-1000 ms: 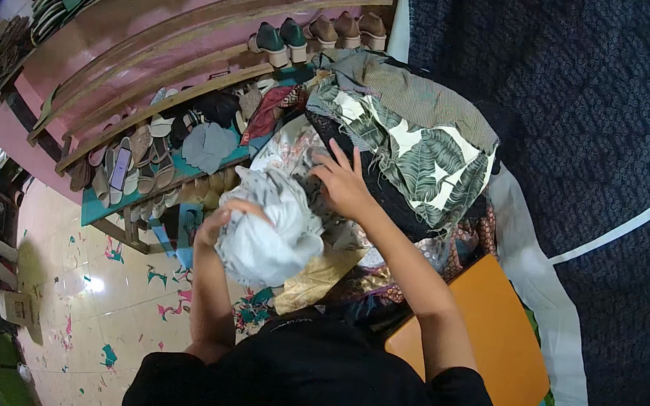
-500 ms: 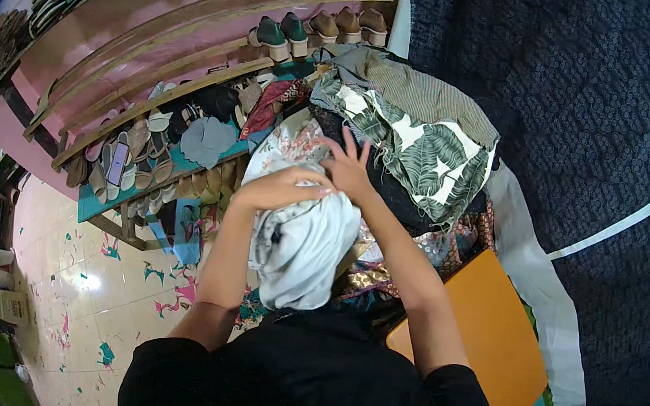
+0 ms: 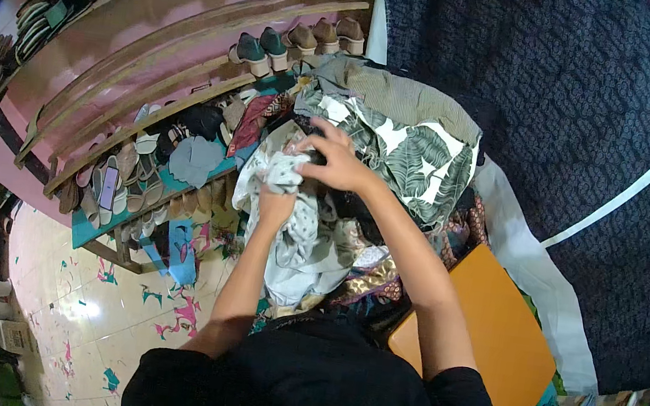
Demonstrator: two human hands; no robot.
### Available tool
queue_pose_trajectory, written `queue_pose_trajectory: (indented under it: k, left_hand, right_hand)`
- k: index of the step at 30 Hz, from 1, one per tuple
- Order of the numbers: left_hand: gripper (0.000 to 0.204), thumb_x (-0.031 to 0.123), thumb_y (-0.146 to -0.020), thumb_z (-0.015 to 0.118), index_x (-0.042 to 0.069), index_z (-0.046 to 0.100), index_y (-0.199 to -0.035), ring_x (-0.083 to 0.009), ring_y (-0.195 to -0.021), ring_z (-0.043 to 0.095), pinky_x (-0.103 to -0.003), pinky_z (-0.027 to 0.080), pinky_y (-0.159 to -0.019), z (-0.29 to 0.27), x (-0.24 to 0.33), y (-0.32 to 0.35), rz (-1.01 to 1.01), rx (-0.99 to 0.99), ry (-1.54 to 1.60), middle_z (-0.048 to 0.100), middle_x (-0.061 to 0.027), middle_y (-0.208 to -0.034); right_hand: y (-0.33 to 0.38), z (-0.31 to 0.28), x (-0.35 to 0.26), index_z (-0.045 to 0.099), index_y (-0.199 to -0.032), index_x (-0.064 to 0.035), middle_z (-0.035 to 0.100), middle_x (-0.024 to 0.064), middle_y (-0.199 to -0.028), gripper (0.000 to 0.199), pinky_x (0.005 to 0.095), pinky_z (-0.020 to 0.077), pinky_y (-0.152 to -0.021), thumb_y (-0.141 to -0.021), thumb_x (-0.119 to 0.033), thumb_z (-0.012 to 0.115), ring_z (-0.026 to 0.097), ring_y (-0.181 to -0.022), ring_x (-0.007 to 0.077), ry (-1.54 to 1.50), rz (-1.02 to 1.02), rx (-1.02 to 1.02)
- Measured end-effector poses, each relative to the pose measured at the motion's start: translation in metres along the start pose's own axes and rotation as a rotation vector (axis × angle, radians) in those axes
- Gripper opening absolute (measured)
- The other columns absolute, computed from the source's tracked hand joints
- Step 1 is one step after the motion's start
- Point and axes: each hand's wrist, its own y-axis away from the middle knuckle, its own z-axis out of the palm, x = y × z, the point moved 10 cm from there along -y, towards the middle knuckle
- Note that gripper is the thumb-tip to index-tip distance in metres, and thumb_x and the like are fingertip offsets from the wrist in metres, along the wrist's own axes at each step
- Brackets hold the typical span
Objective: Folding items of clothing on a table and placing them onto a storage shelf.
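A white cloth with dark spots (image 3: 299, 228) is bunched up in front of me. My left hand (image 3: 276, 203) is closed around a gathered fold of it from below. Beside that fold, my right hand (image 3: 340, 164) is open, its fingers apart and their tips at the cloth's upper edge. Pale plain fabric (image 3: 290, 281) hangs below the spotted part, towards my lap. Just beyond my right hand lies a leaf-print cloth (image 3: 420, 166) in green and white, with a striped grey-brown cloth (image 3: 405, 94) behind it.
An orange board (image 3: 489, 331) stands by my right elbow. At the left, shoes and a phone (image 3: 109, 189) crowd a teal bench (image 3: 95, 230); more shoes (image 3: 313, 41) stand on a wooden rack. Fabric scraps (image 3: 183, 316) litter the tiled floor. Dark patterned cloth (image 3: 551, 109) fills the right.
The white cloth has been turned and opened out, showing its spotted side. My left hand has moved from on top of the bundle to gripping a fold; my right hand has shifted slightly left.
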Motion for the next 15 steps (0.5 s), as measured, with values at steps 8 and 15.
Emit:
queue_pose_trajectory:
  k: [8, 15]
  left_hand:
    - [0.033, 0.016, -0.077, 0.058, -0.001, 0.052, -0.104, -0.0275, -0.101, 0.049, -0.033, 0.033, -0.089, -0.032, -0.016, 0.03, -0.253, 0.139, 0.331, 0.054, -0.0138, -0.107]
    - [0.024, 0.002, -0.073, 0.057, -0.004, 0.054, -0.097, -0.0177, -0.088, 0.052, -0.029, 0.039, -0.079, -0.071, 0.012, 0.028, -0.178, 0.186, 0.53, 0.057, -0.0078, -0.097]
  right_hand:
    - [0.013, 0.019, 0.116, 0.038, -0.125, -0.031, 0.001, 0.0082, -0.141, 0.079, 0.0586, 0.0088, -0.096, -0.056, -0.063, 0.06, 0.005, -0.124, 0.0444, 0.321, 0.488, -0.157]
    - [0.017, 0.025, 0.116, 0.028, -0.13, -0.0283, -0.011, 0.0075, -0.14, 0.098, 0.0566, 0.0077, -0.097, -0.048, -0.069, 0.06, -0.001, -0.125, 0.0435, 0.296, 0.527, -0.338]
